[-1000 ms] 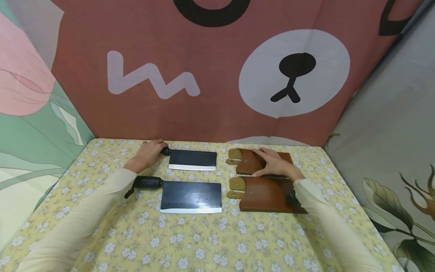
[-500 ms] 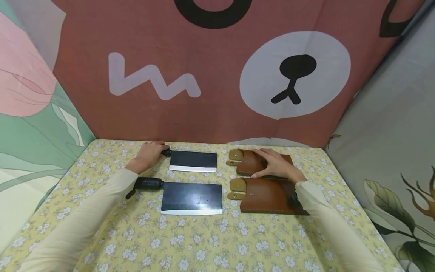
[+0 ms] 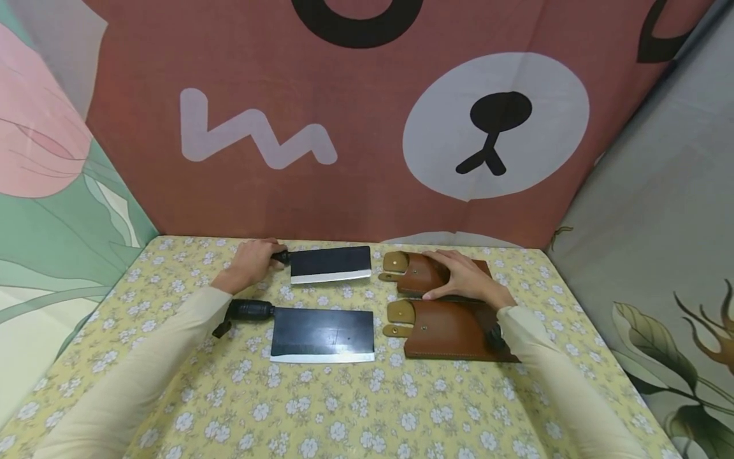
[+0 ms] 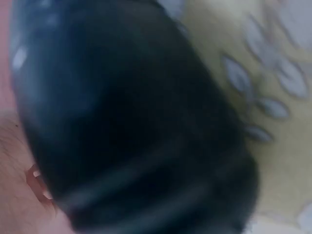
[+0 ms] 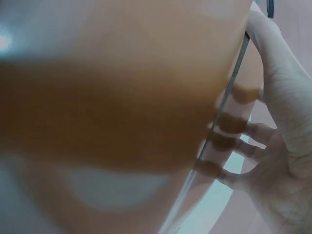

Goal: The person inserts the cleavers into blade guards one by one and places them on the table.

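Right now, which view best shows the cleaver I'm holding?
The head view: the cleaver shows its whole blade, handle mostly covered. Left wrist has a blurred black handle, whose I can't tell; right wrist, none discernible.

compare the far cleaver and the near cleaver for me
The far cleaver is gripped by its handle in the left hand; the near cleaver has no hand on it. In the head view, the far cleaver's blade slants up to the right, while the near cleaver's runs almost straight across. Both have dark blades with a pale edge facing the person.
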The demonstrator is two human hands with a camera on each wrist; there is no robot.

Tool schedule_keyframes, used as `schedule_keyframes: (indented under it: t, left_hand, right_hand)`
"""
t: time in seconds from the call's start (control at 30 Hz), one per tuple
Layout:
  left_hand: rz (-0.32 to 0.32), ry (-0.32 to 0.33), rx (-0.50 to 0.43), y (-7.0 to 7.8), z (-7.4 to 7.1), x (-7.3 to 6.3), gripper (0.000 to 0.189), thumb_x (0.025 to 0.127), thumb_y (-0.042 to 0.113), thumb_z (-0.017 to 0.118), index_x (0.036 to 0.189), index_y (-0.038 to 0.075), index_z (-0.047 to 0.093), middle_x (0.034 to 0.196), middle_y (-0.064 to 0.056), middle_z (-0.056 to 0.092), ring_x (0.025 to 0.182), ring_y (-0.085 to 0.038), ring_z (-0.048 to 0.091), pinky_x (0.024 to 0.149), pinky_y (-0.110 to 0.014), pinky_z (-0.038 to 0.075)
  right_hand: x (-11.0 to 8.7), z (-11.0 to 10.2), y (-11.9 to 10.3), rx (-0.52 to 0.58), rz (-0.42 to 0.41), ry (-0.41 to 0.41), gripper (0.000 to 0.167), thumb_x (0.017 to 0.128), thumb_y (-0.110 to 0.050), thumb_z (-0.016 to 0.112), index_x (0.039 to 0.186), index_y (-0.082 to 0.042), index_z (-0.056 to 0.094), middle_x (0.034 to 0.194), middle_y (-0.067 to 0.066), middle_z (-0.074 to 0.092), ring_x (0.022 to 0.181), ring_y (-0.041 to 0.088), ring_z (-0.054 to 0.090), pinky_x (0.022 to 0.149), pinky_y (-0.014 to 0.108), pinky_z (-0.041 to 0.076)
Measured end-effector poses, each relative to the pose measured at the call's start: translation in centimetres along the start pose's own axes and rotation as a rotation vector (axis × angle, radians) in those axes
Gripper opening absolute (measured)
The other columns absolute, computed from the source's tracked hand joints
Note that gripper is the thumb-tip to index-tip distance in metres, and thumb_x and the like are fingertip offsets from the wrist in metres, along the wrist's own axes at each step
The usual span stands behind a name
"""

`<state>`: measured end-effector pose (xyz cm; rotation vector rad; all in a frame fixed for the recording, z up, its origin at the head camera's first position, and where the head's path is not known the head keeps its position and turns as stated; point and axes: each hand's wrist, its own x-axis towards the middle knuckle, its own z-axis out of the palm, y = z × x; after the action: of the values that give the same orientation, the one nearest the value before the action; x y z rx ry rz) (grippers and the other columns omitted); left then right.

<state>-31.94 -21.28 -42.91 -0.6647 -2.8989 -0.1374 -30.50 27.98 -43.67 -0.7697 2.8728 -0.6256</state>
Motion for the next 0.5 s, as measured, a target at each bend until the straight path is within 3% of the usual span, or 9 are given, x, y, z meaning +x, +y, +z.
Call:
schedule_keyframes:
  t: [0.3,0.5]
  left_hand:
    - [0.061,0.033,-0.003,1.8,-0.6,1.1,0.043,0.092,0.019,0.083,0.13,0.002,0.073,0.113,-0.018,0.071,0.094,-0.037,0.071,0.07,-0.047,0.059]
    - [0.068,0.054,0.007,2.2,-0.1,0.9,0.04,0.091,0.014,0.083,0.127,0.0,0.074,0.106,-0.017,0.07,0.092,-0.038,0.071,0.072,-0.051,0.06]
  right_hand:
    - [-0.2,-0.1,-0.1,0.002,0.017,0.007,0.109,0.078,-0.054,0.09,0.165,-0.017,0.035,0.168,0.022,0.03,0.153,0.048,0.029,0.114,0.076,0.029]
    - [0.4,0.3,-0.5,-0.035,-0.02,0.017,0.11,0.078,-0.055,0.089,0.164,-0.014,0.036,0.165,0.025,0.034,0.15,0.05,0.033,0.114,0.075,0.031]
